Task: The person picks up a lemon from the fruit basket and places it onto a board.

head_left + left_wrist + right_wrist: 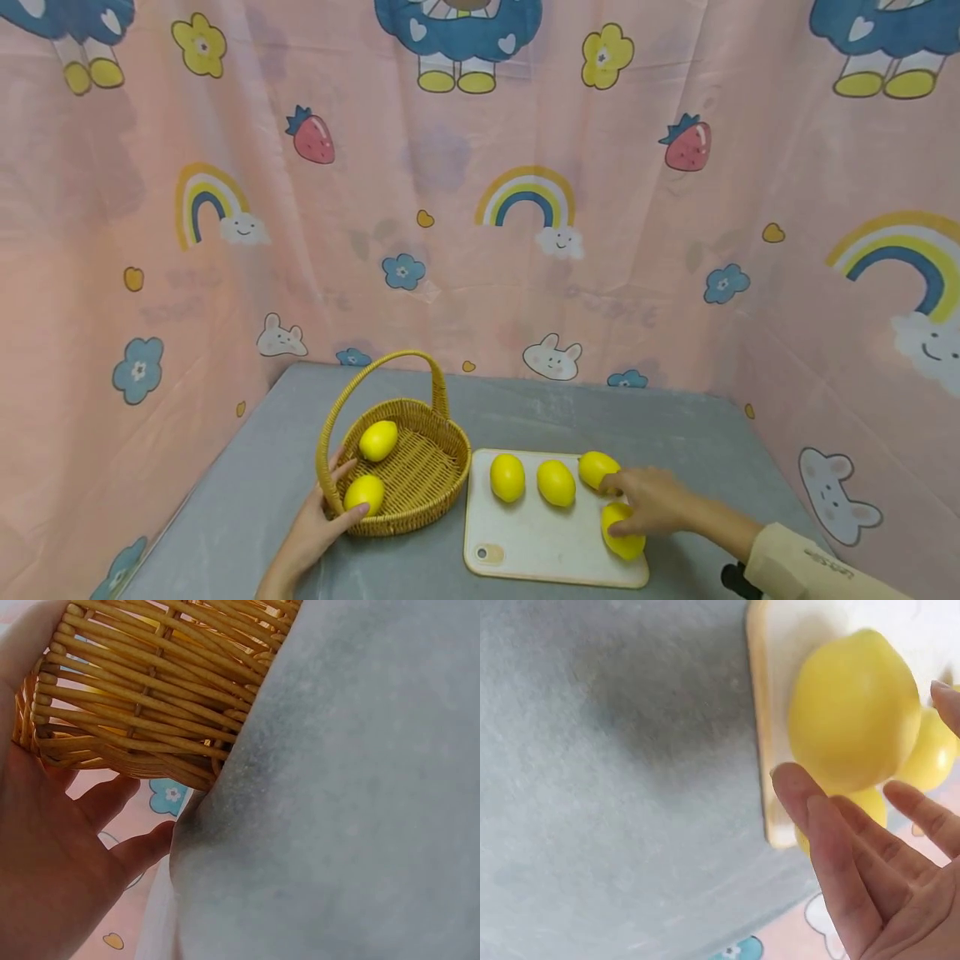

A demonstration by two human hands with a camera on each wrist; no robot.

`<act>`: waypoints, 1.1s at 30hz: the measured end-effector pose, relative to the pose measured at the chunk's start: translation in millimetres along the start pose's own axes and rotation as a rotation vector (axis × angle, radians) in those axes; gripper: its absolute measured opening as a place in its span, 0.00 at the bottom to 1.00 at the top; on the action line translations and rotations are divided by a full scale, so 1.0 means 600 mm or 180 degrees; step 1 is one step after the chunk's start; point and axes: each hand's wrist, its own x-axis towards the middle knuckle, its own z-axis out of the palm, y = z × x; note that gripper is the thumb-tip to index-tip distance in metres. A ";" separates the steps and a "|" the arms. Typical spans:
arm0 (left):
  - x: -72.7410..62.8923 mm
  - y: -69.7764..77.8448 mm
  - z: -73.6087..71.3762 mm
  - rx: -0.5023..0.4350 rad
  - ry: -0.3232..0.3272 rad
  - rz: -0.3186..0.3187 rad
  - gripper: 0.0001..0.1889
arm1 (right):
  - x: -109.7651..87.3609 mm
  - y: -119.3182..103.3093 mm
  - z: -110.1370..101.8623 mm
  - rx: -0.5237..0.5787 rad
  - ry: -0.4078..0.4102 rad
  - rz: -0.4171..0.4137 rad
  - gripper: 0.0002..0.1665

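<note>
My left hand (318, 512) holds the wicker basket (401, 525) by its left side, thumb over the rim and fingers along the outside. In the left wrist view the woven wall (150, 682) sits between thumb and fingers. Two lemons lie inside: a back one (378, 440) and a front one (364, 496). On the right, my right hand (656, 500) spreads its fingers around the front-right lemon (624, 542) on the white board (540, 533). The right wrist view has this lemon (855, 712) between the loosely spread fingertips and the thumb.
Three more lemons lie along the board's back half: a left one (507, 477), a middle one (557, 483) and a right one (597, 469) close to my right fingers. The grey tabletop (600, 417) ends at a pink patterned curtain (480, 317). The basket's tall handle (330, 425) arches over it.
</note>
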 end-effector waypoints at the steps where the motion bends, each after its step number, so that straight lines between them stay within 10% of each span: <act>1: 0.000 -0.001 0.000 -0.0003 0.0003 0.0012 0.38 | 0.003 -0.002 -0.004 -0.0070 0.0036 0.0003 0.30; 13: 0.001 -0.005 -0.001 -0.0012 0.0006 0.0019 0.38 | 0.100 -0.096 -0.073 -0.0780 0.0414 -0.0691 0.15; 22: 0.003 -0.012 0.000 -0.0109 0.0024 0.0135 0.37 | 0.229 -0.227 -0.055 -0.1083 0.0089 -0.1277 0.09; 33: 0.002 -0.014 0.002 -0.0149 0.0074 0.0163 0.37 | 0.323 -0.350 -0.031 -0.1882 -0.0014 -0.1188 0.28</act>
